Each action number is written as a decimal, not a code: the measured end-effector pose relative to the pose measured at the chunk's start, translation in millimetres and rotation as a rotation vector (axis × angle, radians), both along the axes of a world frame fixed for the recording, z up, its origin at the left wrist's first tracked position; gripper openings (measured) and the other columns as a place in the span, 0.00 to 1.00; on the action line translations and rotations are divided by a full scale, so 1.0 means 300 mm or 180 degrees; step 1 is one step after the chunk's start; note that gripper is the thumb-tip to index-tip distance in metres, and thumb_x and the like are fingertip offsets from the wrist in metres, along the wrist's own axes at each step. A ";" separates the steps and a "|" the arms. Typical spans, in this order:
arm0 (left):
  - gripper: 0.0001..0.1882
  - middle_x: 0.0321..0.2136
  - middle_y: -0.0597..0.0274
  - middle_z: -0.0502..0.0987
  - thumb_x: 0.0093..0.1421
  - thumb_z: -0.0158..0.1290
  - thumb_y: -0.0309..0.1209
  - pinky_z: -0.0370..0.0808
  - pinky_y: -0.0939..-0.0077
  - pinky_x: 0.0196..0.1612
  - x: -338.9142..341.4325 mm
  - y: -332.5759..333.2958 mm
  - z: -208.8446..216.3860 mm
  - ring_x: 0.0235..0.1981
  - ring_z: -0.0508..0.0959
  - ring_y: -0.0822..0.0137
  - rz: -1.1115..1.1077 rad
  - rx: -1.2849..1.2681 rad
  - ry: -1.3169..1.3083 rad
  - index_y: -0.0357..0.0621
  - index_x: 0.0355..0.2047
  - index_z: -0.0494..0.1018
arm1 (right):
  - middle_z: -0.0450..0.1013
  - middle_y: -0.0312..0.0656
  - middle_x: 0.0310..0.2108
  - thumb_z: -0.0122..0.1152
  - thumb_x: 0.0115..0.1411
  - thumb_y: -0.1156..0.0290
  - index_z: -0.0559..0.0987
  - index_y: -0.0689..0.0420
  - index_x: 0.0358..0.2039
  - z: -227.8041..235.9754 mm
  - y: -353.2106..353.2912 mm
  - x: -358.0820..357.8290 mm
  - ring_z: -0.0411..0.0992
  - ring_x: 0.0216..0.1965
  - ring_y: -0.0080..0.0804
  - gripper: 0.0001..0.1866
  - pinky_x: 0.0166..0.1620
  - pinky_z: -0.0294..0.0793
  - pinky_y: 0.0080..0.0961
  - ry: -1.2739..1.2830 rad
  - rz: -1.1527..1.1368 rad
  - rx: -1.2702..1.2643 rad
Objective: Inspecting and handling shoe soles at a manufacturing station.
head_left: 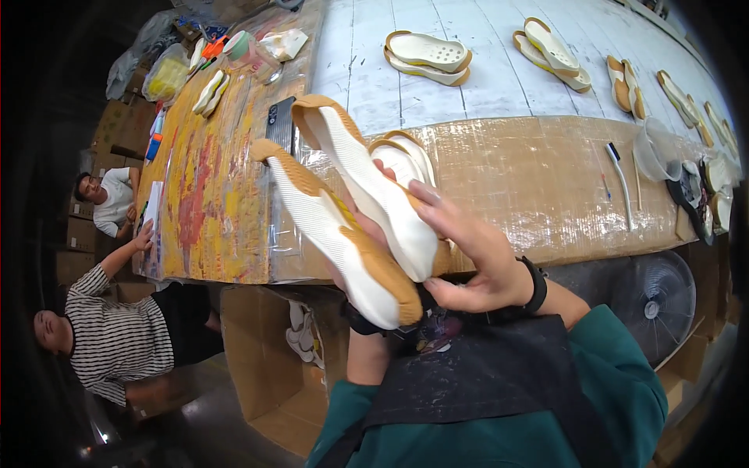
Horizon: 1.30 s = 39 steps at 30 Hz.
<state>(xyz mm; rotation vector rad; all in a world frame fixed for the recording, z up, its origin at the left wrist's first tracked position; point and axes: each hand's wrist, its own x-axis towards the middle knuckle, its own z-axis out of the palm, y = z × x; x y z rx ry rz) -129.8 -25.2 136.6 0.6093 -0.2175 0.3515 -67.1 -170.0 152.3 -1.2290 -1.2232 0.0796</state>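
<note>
Left of the bench, 2 co-workers, a person in white [117, 195] and a person in stripes [121, 335], sit or stand at the edge, the latter's arm reaching to white papers [154, 214]. A small pair of soles [209, 93] rests on the paint-stained board [195, 179], and a dark phone [281, 125] lies near its right side, perhaps to leave the near edge free. In the foreground, the wearer raises 2 white-and-tan soles over the bench edge, side walls turned up, likely so the ribbed flanks and seams catch the light. The left hand [371, 225], largely hidden, appears wrapped around the left sole [324, 234], fingers wedged between the 2, which probably keeps them apart. The right hand [484, 257] clamps the near end of the right sole [363, 179], fingers along its edge and thumb below, seemingly to steady it. Just behind, another pair [402, 160] sits on wrapped cardboard [530, 187]; farther pairs [427, 51] stand spaced out on the white tabletop [484, 93], presumably to keep mates together. At right, a brush [620, 183] lies near a clear tub [655, 156], apparently within reach.
</note>
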 end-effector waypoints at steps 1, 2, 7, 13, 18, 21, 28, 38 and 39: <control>0.30 0.53 0.47 0.56 0.60 0.29 0.45 0.57 0.61 0.56 -0.003 0.001 -0.008 0.53 0.61 0.55 -0.0001 -0.0034 0.0127 0.39 0.57 0.47 | 0.51 0.57 0.56 0.59 0.43 0.77 0.59 0.60 0.54 -0.010 -0.006 -0.006 0.52 0.58 0.48 0.35 0.55 0.55 0.30 0.0002 0.0007 0.0022; 0.30 0.53 0.47 0.56 0.59 0.29 0.45 0.57 0.61 0.56 -0.007 0.002 -0.018 0.53 0.61 0.55 0.0001 -0.0069 0.0253 0.39 0.57 0.47 | 0.51 0.59 0.56 0.59 0.42 0.77 0.60 0.60 0.53 -0.023 -0.008 -0.011 0.52 0.57 0.49 0.35 0.54 0.56 0.29 0.0012 -0.0059 0.0061; 0.26 0.50 0.47 0.61 0.59 0.29 0.37 0.61 0.61 0.53 0.000 -0.071 0.001 0.49 0.65 0.56 0.0306 -0.0464 0.0150 0.31 0.53 0.52 | 0.52 0.61 0.55 0.58 0.42 0.81 0.62 0.59 0.52 -0.101 -0.045 -0.039 0.56 0.55 0.49 0.33 0.52 0.60 0.28 0.0136 -0.0305 0.0013; 0.27 0.49 0.48 0.61 0.58 0.31 0.40 0.64 0.63 0.50 -0.019 -0.046 -0.041 0.48 0.66 0.56 -0.0494 -0.0628 -0.0378 0.32 0.53 0.53 | 0.58 0.52 0.52 0.63 0.43 0.77 0.60 0.61 0.53 -0.041 -0.076 -0.019 0.59 0.53 0.43 0.35 0.50 0.63 0.29 0.0635 0.0170 -0.0398; 0.27 0.35 0.59 0.60 0.52 0.48 0.44 0.64 0.73 0.47 -0.056 -0.029 -0.076 0.39 0.63 0.67 -0.0305 0.0066 0.1199 0.38 0.45 0.57 | 0.63 0.47 0.47 0.64 0.44 0.72 0.61 0.61 0.53 0.002 -0.069 0.044 0.67 0.40 0.33 0.35 0.44 0.67 0.25 0.0504 0.0194 -0.0609; 0.28 0.34 0.61 0.61 0.51 0.47 0.47 0.62 0.74 0.46 -0.022 -0.104 0.010 0.39 0.63 0.68 0.0231 0.0306 0.1205 0.37 0.43 0.57 | 0.66 0.46 0.46 0.63 0.44 0.73 0.61 0.62 0.53 0.023 -0.068 0.040 0.70 0.35 0.30 0.34 0.41 0.68 0.24 0.0551 -0.0233 -0.0771; 0.26 0.33 0.62 0.64 0.60 0.34 0.44 0.65 0.69 0.42 -0.034 -0.074 -0.089 0.37 0.65 0.67 -0.0093 -0.0584 0.0859 0.50 0.57 0.49 | 0.68 0.44 0.41 0.49 0.57 0.68 0.63 0.64 0.50 0.034 -0.060 0.024 0.69 0.38 0.27 0.22 0.41 0.69 0.22 0.1636 0.0534 -0.0386; 0.25 0.30 0.61 0.64 0.60 0.35 0.44 0.65 0.63 0.35 -0.018 -0.082 0.013 0.32 0.65 0.66 -0.0468 -0.1014 0.0489 0.59 0.58 0.47 | 0.69 0.44 0.42 0.44 0.60 0.62 0.67 0.66 0.46 -0.029 -0.079 0.011 0.69 0.35 0.25 0.21 0.42 0.67 0.21 0.2193 0.0507 -0.0393; 0.25 0.30 0.61 0.64 0.60 0.35 0.44 0.65 0.63 0.35 -0.020 -0.075 0.014 0.32 0.65 0.66 -0.0464 -0.1016 0.0474 0.59 0.58 0.47 | 0.69 0.42 0.40 0.45 0.60 0.67 0.68 0.65 0.45 -0.033 -0.079 0.012 0.69 0.36 0.23 0.17 0.41 0.68 0.20 0.2140 0.0451 -0.0416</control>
